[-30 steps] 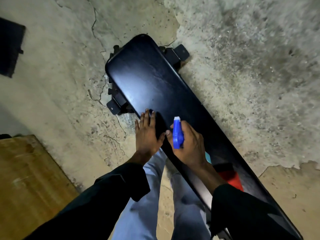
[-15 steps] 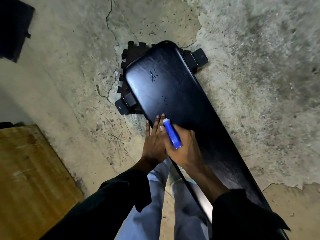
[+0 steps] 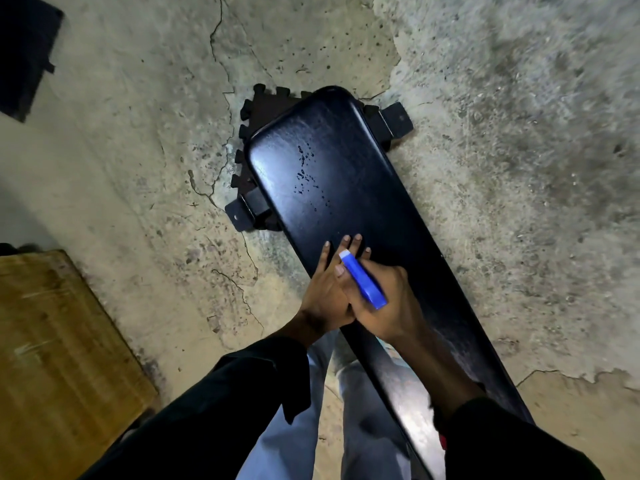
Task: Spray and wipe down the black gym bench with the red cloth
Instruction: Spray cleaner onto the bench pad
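The long black gym bench [image 3: 349, 161] runs from the upper middle down to the lower right. Drops of liquid [image 3: 304, 174] dot its far end. My right hand [image 3: 384, 306] grips a blue spray bottle [image 3: 363, 280] whose white tip points toward the far end of the bench. My left hand [image 3: 329, 289] lies flat on the bench's left edge with fingers spread, touching the right hand. Only a red sliver [image 3: 443, 440] beside my right sleeve shows where the red cloth may be; the sleeve hides the rest.
Cracked concrete floor [image 3: 156, 168] surrounds the bench. A wooden board [image 3: 52, 358] lies at the lower left and a black mat [image 3: 24, 53] at the upper left. Black interlocking floor tiles [image 3: 256, 109] and metal feet [image 3: 394, 119] sit under the bench's far end. My legs stand left of the bench.
Liquid drops have appeared on the bench's far end. The bottle has tilted from upright to pointing forward, and my hands have come together. The red cloth has gone behind my right sleeve.
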